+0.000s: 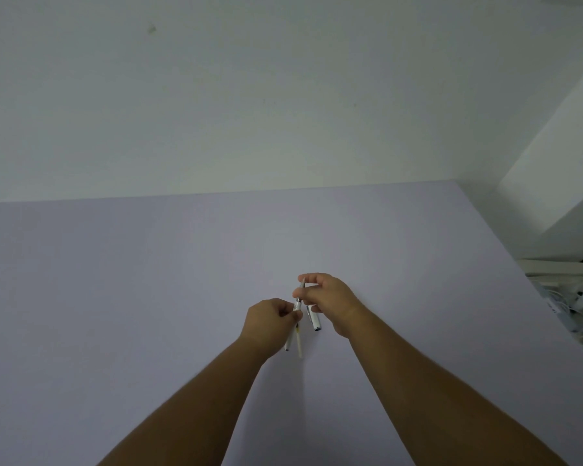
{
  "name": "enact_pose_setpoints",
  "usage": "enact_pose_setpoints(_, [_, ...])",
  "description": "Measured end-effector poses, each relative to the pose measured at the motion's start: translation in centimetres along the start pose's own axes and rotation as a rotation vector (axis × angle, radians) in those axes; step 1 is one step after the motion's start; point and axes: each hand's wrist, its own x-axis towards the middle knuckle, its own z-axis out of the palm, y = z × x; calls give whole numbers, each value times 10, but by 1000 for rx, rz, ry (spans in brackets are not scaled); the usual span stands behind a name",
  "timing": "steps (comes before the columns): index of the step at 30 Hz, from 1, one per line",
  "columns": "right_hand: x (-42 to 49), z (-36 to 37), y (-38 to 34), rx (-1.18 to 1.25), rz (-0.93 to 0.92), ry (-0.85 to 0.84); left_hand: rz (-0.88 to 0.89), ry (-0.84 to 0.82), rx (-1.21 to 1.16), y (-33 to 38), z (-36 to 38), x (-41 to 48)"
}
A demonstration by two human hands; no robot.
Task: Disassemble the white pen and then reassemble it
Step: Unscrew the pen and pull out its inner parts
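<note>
Both hands meet over the middle of the lilac table point(148, 297). My right hand point(330, 297) pinches the tip section point(299, 295) of the white pen, which points up and away. My left hand point(270, 322) grips the lower end of that same piece and also holds the white barrel point(287, 344), whose end sticks out below the palm. A thin pale refill point(299, 344) hangs down beside the barrel. The white cap with its metal clip point(313, 319) lies on the table under my right hand.
A white wall rises behind the table's far edge. At the right, past the table's edge, stands a white basket point(559, 267) holding tangled cables and small items. A white cabinet corner point(552, 183) juts out above it.
</note>
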Motion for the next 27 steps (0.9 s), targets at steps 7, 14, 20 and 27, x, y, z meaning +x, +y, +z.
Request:
enact_pose_setpoints(7, [8, -10, -17, 301, -197, 347, -8, -14, 17, -10, 0, 3])
enact_pose_setpoints(14, [18, -24, 32, -410, 111, 270, -100, -33, -122, -26, 8, 5])
enact_pose_setpoints(20, [16, -13, 59, -543, 126, 287, -163, -7, -223, -36, 15, 10])
enact_pose_setpoints(27, [18, -11, 61, -618, 120, 302, -174, -13, -225, -37, 19, 10])
